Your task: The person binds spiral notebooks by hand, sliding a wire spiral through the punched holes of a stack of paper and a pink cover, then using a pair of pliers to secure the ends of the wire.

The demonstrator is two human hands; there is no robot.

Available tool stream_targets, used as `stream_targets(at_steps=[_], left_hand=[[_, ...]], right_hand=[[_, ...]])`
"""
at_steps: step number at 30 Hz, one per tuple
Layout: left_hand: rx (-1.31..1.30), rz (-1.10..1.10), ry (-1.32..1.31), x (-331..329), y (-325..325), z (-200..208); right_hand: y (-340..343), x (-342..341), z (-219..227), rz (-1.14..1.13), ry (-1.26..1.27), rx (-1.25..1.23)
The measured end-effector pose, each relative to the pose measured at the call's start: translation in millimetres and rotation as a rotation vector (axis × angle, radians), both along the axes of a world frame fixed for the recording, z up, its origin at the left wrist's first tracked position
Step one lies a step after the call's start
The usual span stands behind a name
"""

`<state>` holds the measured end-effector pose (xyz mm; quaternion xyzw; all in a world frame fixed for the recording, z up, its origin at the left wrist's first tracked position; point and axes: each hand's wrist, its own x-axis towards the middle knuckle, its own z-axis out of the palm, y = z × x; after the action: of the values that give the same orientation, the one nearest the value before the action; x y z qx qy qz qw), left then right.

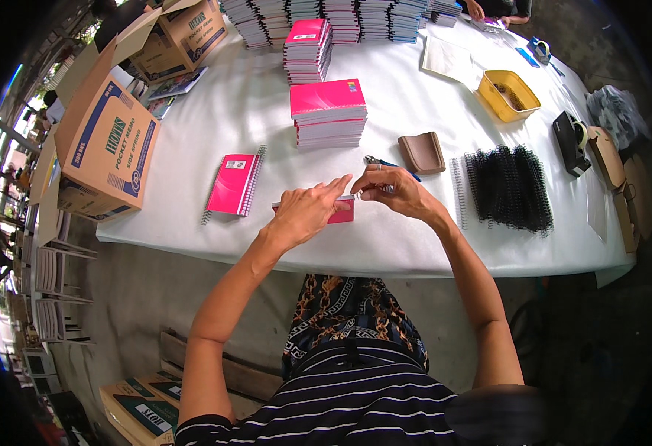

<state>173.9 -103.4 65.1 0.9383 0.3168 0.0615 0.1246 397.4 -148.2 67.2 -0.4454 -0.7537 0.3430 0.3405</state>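
The right hand curls over the far right corner of the small pink notebook, its fingers bent and the tips drawn nearly together; whether they pinch anything I cannot tell. The left hand lies across the notebook, fingers stretched out and close together, covering most of the cover; whether the thumb also grips the edge is unclear. The notebook sits on the tabletop near its front edge, its long far edge showing pale between the hands. For fine fingerwork at that edge, it seems best to have the left palm press evenly so the pages stay square, and to work the right fingertips lightly, level with the edge, as a hard push could skew the pages. Just beyond the right hand lie pliers, partly hidden, and a brown holder. To the right is a heap of black springs; to the left, a spring-bound notebook. Farther out stand a pink stack, a yellow tub and an open carton.
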Motion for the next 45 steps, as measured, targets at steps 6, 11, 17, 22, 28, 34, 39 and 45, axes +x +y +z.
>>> stream_targets(at_steps=[6,11,17,22,28,34,39,45], left_hand=[[0.026,0.041,0.019,0,1,-3],[0.038,0.043,0.035,1,-1,-1],[0.065,-0.027,0.001,1,-6,-4],[-0.125,-0.167,0.091,-2,-9,18],[-0.025,-0.169,0.068,0,-18,17],[0.045,0.009,0.018,-26,-9,2],[0.013,0.023,-0.026,-24,-1,-2],[-0.010,-0.001,0.023,-22,6,0]], right_hand=[[-6,-5,5,-0.039,-0.153,-0.018],[-9,-3,-1,-0.024,-0.346,0.112],[-15,-19,5,-0.061,-0.280,0.184],[33,53,8,-0.043,-0.567,0.057],[61,122,-1,-0.131,-0.869,-0.213],[37,97,54,0.205,-0.092,-0.328],[34,41,11,0.387,-0.221,-0.432],[42,34,13,0.453,-0.268,-0.387]])
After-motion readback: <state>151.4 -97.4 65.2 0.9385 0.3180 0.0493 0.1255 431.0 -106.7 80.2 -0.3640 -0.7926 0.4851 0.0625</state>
